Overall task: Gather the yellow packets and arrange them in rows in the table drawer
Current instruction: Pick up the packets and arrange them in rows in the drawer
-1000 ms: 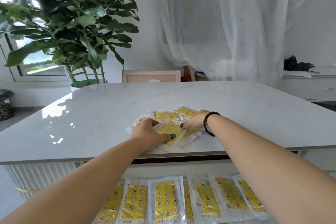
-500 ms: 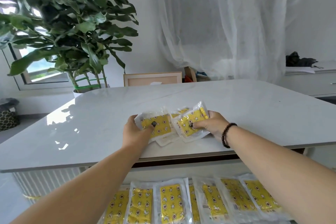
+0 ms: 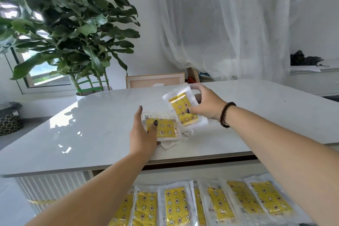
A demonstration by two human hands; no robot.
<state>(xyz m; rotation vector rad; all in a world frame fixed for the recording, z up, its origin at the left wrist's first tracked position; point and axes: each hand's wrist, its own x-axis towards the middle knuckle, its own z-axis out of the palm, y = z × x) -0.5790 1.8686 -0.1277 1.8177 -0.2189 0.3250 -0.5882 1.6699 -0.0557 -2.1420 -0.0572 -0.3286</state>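
Observation:
My left hand [image 3: 142,135] grips a small stack of yellow packets [image 3: 164,127] in clear wrap just above the white table [image 3: 91,134], thumb on the top one. My right hand [image 3: 205,105] holds another bundle of yellow packets [image 3: 182,108], tilted upright and lifted off the table, beside the left stack. Below the table's front edge the open drawer [image 3: 183,172] holds a row of several yellow packets [image 3: 177,205] lying side by side.
A large leafy potted plant [image 3: 69,29] stands behind the table's left corner. A framed board [image 3: 156,80] leans behind the far edge. A sheer curtain [image 3: 229,24] hangs at the back; a white cabinet [image 3: 315,80] is at right, a patterned bin [image 3: 10,119] at left.
Both hands gathered the packets from the table into two bundles and lifted them. The right bundle rose and tilted upright, apart from the left one.

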